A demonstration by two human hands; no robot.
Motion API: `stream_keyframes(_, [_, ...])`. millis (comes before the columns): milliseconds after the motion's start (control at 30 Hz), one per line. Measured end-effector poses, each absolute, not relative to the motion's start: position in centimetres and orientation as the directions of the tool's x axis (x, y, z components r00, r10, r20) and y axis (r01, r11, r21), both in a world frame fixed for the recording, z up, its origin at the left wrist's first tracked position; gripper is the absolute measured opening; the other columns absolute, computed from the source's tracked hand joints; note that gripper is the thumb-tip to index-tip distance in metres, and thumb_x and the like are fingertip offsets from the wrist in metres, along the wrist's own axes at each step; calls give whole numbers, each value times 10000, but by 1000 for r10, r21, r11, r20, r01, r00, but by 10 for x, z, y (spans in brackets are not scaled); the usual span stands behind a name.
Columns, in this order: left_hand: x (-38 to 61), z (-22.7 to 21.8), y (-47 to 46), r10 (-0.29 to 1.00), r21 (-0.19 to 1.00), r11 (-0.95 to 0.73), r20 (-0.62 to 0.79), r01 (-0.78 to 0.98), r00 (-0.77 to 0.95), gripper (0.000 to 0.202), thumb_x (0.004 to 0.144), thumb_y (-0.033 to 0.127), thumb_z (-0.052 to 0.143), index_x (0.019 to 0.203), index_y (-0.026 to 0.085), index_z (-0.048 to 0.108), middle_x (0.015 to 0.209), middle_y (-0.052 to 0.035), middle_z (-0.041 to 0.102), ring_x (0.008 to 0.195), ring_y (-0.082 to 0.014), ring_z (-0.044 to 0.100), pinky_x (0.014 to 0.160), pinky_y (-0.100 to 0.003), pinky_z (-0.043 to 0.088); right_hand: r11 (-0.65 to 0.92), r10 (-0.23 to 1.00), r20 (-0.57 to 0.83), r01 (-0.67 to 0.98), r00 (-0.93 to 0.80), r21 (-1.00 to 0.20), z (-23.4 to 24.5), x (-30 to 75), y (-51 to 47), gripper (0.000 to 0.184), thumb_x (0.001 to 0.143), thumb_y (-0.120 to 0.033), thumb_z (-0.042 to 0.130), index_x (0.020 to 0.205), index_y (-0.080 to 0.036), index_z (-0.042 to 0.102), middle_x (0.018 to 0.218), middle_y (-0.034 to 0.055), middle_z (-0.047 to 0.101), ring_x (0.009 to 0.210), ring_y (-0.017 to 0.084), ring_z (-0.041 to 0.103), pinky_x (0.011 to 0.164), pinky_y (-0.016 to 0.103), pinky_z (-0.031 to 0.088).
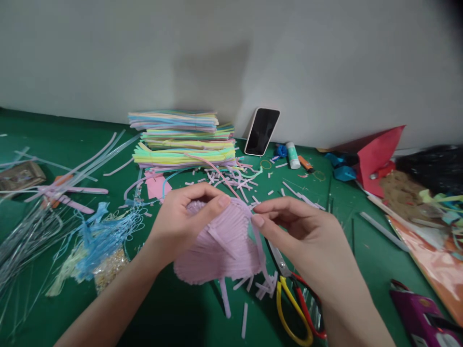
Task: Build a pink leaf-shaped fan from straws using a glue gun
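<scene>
In the middle of the head view, my left hand (188,217) grips a lilac piece wrapped in fuzzy pipe cleaners (220,246), thumb across its upper edge. A bit of pale green shows at the piece's right side. My right hand (300,231) pinches a loose lilac pipe cleaner strip (258,241) between thumb and forefinger at the upper right edge. The strip's lower end hangs down along the side. Below the piece, a lilac stem (224,299) points toward me. Scissors (285,284) with one yellow and one red handle lie partly under my right hand.
Bundles of coloured pipe cleaners (184,144) are stacked by the wall, beside a leaning phone (262,131). Cut lilac bits litter the green table (173,308). Blue tassels (104,236) and clear sticks lie left. A glue stick (292,155), red paper (379,159) and a purple box (419,313) are right.
</scene>
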State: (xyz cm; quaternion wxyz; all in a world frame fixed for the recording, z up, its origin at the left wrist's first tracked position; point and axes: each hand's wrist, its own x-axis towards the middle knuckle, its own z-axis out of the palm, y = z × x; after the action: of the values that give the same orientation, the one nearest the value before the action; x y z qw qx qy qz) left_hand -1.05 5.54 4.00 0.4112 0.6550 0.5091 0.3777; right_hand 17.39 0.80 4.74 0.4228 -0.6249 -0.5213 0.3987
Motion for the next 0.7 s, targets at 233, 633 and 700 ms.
stream_keyframes(233, [-12, 38, 55, 970, 926, -177, 107, 332, 218, 151, 809, 310, 635, 714, 222, 713, 693, 15, 695, 662, -152, 605, 633, -213, 484, -115, 985, -77, 259, 152, -959, 44, 171, 6, 139, 744, -311, 719, 823, -205, 673, 685, -3, 652, 616, 125, 596, 528, 214, 489])
stream_keyframes(633, [-11, 37, 56, 970, 933, -176, 110, 312, 219, 128, 812, 281, 642, 719, 221, 707, 695, 32, 696, 663, -136, 600, 635, -197, 468, -99, 986, -59, 261, 157, -960, 40, 168, 8, 129, 748, -310, 725, 740, -200, 656, 682, 0, 668, 607, 120, 593, 547, 219, 490])
stream_keyframes(700, [-11, 37, 58, 971, 940, -164, 99, 301, 219, 129, 810, 279, 644, 713, 218, 704, 695, 32, 691, 666, -134, 596, 636, -196, 463, -110, 982, -64, 261, 176, -959, 39, 170, 8, 140, 742, -320, 737, 724, -201, 665, 698, 2, 684, 614, 120, 607, 562, 221, 500])
